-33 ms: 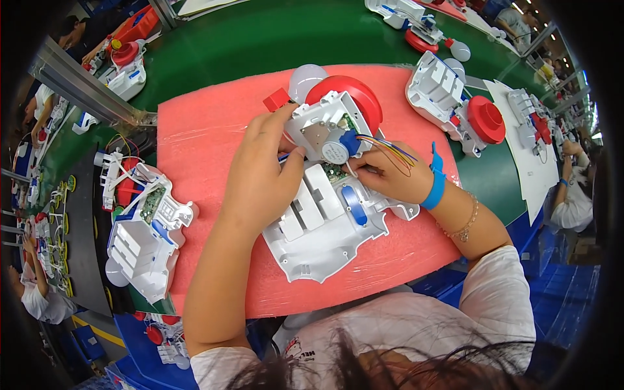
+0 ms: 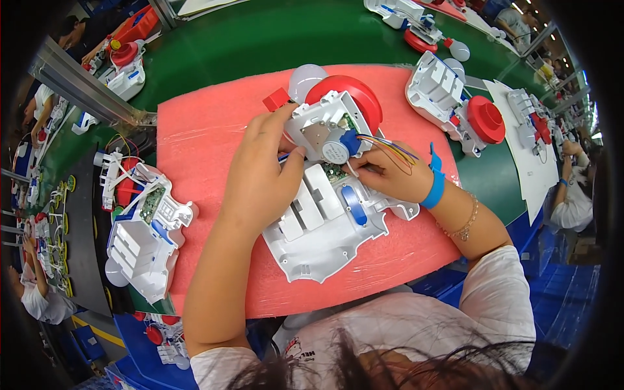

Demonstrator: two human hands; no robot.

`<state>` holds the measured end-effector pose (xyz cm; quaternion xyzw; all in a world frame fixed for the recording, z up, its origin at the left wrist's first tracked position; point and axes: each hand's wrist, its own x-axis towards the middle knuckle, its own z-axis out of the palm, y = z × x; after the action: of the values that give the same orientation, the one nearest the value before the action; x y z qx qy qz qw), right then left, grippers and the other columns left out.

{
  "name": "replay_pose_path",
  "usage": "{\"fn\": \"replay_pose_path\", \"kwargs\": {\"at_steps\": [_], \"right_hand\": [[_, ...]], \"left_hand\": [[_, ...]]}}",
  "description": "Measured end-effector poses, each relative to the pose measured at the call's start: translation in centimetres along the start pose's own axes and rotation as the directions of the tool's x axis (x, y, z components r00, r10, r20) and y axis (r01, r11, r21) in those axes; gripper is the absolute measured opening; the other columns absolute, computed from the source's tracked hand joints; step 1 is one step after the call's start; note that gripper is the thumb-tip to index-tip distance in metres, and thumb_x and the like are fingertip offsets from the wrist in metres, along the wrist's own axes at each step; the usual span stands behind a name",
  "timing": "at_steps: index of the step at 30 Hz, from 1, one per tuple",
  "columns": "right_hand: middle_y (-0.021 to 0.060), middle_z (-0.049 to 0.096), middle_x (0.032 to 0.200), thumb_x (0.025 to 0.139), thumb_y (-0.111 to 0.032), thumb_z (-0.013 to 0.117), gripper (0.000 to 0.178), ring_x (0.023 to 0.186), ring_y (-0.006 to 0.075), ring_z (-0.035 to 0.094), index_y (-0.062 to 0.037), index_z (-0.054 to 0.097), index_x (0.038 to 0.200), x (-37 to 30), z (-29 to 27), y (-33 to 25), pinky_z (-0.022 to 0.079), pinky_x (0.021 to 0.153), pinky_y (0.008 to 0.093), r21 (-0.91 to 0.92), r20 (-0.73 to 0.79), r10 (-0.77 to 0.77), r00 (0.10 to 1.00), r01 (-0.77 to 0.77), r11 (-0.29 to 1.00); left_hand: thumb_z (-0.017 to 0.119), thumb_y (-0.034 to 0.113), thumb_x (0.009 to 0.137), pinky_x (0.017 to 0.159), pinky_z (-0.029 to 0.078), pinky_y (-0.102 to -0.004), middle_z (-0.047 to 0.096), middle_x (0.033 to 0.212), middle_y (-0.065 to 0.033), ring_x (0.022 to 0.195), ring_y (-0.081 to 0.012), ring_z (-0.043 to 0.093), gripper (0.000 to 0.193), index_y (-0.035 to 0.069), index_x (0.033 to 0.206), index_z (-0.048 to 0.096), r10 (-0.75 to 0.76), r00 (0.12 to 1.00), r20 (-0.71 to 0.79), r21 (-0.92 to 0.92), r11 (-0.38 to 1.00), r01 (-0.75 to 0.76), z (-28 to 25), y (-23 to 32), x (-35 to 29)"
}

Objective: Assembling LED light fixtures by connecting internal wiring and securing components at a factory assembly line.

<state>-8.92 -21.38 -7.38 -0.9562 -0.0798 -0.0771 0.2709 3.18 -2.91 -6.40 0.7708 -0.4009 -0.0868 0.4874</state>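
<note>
On the pink foam mat lies an opened white plastic shell [image 2: 325,253] with raised ribs and a blue oval part [image 2: 355,205]. A white housing [image 2: 312,133] sits tilted over its far end, bearing a round silver motor [image 2: 335,152] with a blue cap and a bundle of coloured wires [image 2: 390,148]. My left hand [image 2: 266,162] grips this housing's left side. My right hand [image 2: 395,174] is closed in a pinch at a thin white lead [image 2: 352,169] beside the green circuit board [image 2: 334,171]. The fingertips partly hide it. Behind the housing show a red disc [image 2: 351,97] and a whitish bulb [image 2: 307,82].
Similar white assemblies lie at the left [image 2: 146,234] and at the far right [image 2: 448,97], the latter with a red round part [image 2: 486,119]. The pink mat [image 2: 208,130] rests on a green surface [image 2: 260,39]. A metal post [image 2: 91,81] stands far left. Other people work nearby.
</note>
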Motion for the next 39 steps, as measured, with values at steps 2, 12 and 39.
{"fn": "replay_pose_path", "kwargs": {"at_steps": [2, 12, 39], "right_hand": [[0.0083, 0.062, 0.083, 0.076, -0.009, 0.056, 0.012, 0.073, 0.0238, 0.06, -0.0067, 0.057, 0.088, -0.2, 0.1, 0.2, 0.049, 0.067, 0.0311, 0.156, 0.006, 0.059, 0.998, -0.059, 0.986], [0.0104, 0.062, 0.08, 0.075, -0.009, 0.058, 0.017, 0.072, 0.0241, 0.061, -0.0061, 0.059, 0.092, -0.4, 0.3, 0.4, 0.048, 0.067, 0.0303, 0.374, 0.096, 0.237, 0.967, -0.256, 0.891], [0.0094, 0.057, 0.085, 0.068, -0.006, 0.057, 0.034, 0.079, 0.0267, 0.055, -0.0112, 0.062, 0.101, -1.0, -1.7, 0.1, 0.045, 0.07, 0.037, -0.325, 0.107, -0.266, 0.958, 0.287, 0.901]], "left_hand": [[0.054, 0.005, 0.076, 0.08, 0.046, -0.0354, 0.047, 0.113, -0.0186, 0.096, -0.031, 0.054, 0.046, 0.002, 0.12, 0.044, 0.006, 1.0, -0.007, 0.005, 1.0, -0.006, 0.2, 0.0, 0.0], [0.056, 0.005, 0.076, 0.078, 0.045, -0.0336, 0.048, 0.109, -0.0163, 0.086, -0.0236, 0.057, 0.046, 0.001, 0.119, 0.044, -0.019, 1.0, -0.011, -0.025, 1.0, 0.019, 0.3, 0.1, 0.0], [0.054, 0.011, 0.077, 0.076, 0.045, -0.0378, 0.048, 0.11, -0.0176, 0.09, -0.0311, 0.054, 0.046, 0.003, 0.121, 0.042, 0.056, 0.998, -0.007, 0.085, 0.995, -0.055, 0.3, -0.1, 0.3]]}}
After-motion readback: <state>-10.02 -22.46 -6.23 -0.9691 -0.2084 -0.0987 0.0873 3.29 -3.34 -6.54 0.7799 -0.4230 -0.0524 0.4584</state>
